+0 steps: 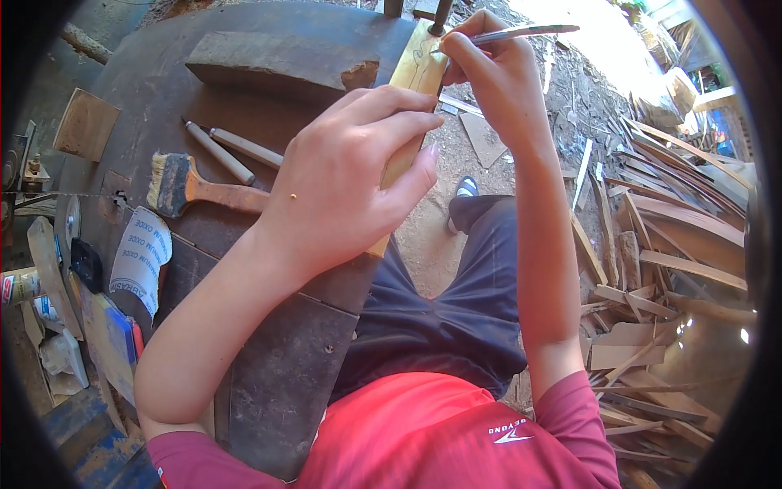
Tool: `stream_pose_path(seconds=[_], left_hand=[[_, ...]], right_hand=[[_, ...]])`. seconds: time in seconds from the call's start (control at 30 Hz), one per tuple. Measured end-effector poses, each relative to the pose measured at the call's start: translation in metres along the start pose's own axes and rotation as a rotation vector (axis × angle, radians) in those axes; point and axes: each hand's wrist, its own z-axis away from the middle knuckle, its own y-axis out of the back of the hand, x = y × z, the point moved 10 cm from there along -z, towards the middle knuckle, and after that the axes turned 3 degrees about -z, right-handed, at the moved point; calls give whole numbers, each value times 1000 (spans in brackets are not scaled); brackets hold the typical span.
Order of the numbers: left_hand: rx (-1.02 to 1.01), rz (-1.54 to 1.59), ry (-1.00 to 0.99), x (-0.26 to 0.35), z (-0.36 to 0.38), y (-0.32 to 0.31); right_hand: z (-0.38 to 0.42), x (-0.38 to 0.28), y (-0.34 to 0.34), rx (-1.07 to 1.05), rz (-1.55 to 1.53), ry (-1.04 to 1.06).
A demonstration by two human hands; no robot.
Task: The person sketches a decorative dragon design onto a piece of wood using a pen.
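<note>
My left hand point(342, 179) wraps its fingers shut around the pale wood strip point(415, 77) on the dark surface point(163, 90). My right hand point(489, 65) pinches a pen point(521, 33), its tip seemingly touching the strip.

The wood strip point(417, 73) is pale yellow with thin dark pencil lines near its far end. The pen point(521, 33) is silvery with a blue tint. The paintbrush point(195, 189) has cream bristles, a dark ferrule and a reddish-brown handle. The sandpaper sheet point(140, 259) is white with dark printed lettering. The workbench point(155, 90) is dark grey-brown. The T-shirt point(423, 440) is red with a small white logo; the trousers point(456, 310) are dark navy.
</note>
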Motion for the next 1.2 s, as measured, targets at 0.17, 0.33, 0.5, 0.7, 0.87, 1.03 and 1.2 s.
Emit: stream_pose_path(seconds=[0.17,0.33,0.5,0.7,0.87,1.03,1.2], left_hand=[[-2,7,6,0,0,0],[-1,7,-3,0,0,0],[-3,4,0,0,0,-1],[-3,1,-2,0,0,0],[-3,3,-5,0,0,-1],[-3,3,0,0,0,-1],[-7,3,-3,0,0,-1]], right_hand=[[0,0,0,12,18,-5],[-2,1,1,24,39,-20],[-2,-2,0,25,45,-22],[-3,1,4,55,47,-37],[-2,0,5,73,44,-36],[-1,0,6,72,65,-32],[1,1,6,72,71,-31]])
